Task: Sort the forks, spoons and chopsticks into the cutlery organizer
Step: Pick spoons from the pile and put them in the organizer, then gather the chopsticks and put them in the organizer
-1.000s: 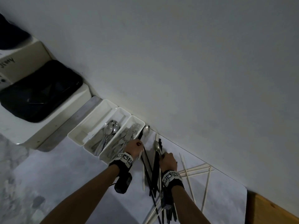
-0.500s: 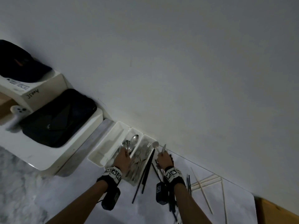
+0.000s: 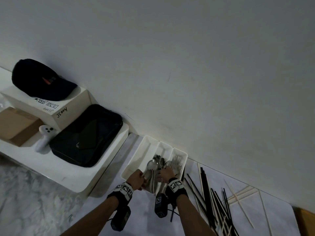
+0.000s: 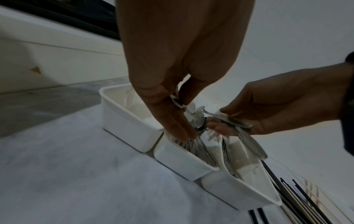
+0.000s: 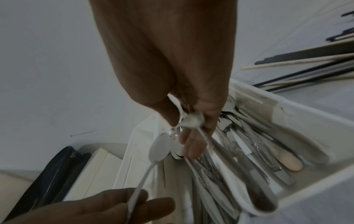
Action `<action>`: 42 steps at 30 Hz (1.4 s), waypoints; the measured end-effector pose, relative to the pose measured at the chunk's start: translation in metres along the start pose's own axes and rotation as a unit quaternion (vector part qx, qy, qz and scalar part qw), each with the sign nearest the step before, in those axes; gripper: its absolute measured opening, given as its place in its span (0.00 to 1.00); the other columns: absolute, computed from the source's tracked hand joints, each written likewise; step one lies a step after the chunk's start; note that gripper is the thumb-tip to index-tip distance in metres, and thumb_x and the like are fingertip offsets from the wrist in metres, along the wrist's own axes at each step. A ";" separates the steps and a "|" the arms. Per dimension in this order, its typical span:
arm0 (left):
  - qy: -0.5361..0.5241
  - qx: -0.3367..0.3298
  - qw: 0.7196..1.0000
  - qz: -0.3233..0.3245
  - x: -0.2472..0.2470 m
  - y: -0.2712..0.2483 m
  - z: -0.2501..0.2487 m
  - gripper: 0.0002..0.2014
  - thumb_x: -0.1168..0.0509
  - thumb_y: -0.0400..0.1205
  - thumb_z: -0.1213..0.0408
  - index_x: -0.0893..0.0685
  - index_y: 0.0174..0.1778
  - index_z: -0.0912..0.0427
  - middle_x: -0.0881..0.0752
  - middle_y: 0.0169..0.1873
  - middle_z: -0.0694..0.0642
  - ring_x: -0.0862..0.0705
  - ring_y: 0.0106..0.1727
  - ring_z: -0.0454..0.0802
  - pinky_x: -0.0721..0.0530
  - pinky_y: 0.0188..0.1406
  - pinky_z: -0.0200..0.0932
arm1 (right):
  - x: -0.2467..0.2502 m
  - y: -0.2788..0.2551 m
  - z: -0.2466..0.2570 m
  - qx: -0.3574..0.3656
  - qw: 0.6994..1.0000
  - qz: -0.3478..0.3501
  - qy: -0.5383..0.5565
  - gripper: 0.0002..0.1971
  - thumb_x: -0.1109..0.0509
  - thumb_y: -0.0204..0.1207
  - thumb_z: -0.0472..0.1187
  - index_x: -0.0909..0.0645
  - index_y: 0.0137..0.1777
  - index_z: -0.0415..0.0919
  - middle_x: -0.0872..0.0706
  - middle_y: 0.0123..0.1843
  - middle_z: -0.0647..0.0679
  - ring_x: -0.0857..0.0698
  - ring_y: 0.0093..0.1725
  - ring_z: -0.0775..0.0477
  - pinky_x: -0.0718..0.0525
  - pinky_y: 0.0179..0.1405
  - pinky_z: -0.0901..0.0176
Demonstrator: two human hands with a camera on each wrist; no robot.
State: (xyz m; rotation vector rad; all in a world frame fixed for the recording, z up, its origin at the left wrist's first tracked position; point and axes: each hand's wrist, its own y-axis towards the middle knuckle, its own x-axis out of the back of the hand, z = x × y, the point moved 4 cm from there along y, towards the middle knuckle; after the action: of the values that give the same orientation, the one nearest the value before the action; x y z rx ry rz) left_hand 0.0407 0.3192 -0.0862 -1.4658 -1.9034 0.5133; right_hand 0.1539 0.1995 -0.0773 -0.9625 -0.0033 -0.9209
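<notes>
Two spoons in hand above the organizer's middle slot

Your left hand (image 3: 137, 179) pinches one spoon (image 5: 159, 147) by its handle; your right hand (image 3: 166, 173) has thumb and fingers clamped on a second spoon (image 5: 191, 121), both over the organizer (image 3: 134, 163); expect stiff, smooth, fairly light steel that can slip, so hold at the handle's middle, not the bowl; both are pale, polished, with thin handles; spoons fill the middle slot, forks (image 3: 175, 163) the right one, the left looks bare; chopsticks (image 3: 213, 196), black and pale wood, lie loose on the table (image 3: 51, 210) just right of the organizer.
</notes>
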 end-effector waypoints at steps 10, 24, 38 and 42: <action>0.135 -0.079 0.981 0.111 -0.022 0.007 -0.027 0.21 0.41 0.83 0.58 0.24 0.68 0.68 0.16 0.61 0.67 0.17 0.57 0.56 0.22 0.56 0.46 | 0.022 0.006 -0.002 0.092 0.991 0.020 -0.095 0.16 0.28 0.74 0.45 0.14 0.57 0.37 0.14 0.60 0.39 0.16 0.60 0.43 0.23 0.62 0.58; 0.208 -0.136 0.969 0.009 -0.051 0.031 -0.034 0.30 0.42 0.79 0.61 0.36 0.79 0.59 0.27 0.74 0.69 0.26 0.71 0.67 0.25 0.72 0.55 | 0.108 -0.030 -0.081 0.051 0.988 -0.140 -0.032 0.28 0.36 0.80 0.34 0.37 0.80 0.38 0.23 0.74 0.41 0.24 0.73 0.40 0.25 0.69 0.57; 0.155 -0.153 0.975 -0.044 -0.204 -0.008 -0.097 0.27 0.37 0.81 0.60 0.32 0.76 0.62 0.29 0.75 0.63 0.30 0.76 0.59 0.31 0.75 0.48 | 0.239 -0.044 -0.203 0.000 0.978 -0.181 -0.101 0.27 0.34 0.77 0.36 0.32 0.77 0.39 0.19 0.71 0.40 0.22 0.71 0.38 0.26 0.68 0.53; 0.147 -0.117 0.981 -0.043 -0.250 -0.007 -0.093 0.26 0.37 0.81 0.59 0.31 0.75 0.62 0.27 0.73 0.63 0.27 0.73 0.60 0.27 0.73 0.49 | 0.275 -0.044 -0.237 -0.013 0.981 -0.174 -0.089 0.28 0.34 0.80 0.39 0.35 0.78 0.38 0.23 0.75 0.39 0.22 0.72 0.38 0.25 0.69 0.52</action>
State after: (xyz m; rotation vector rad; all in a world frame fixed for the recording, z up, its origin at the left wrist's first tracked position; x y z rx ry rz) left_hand 0.1379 0.0706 -0.0841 -1.5026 -1.8243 0.0264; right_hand 0.2089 -0.1616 -0.0837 -1.0860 -0.3203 -1.1543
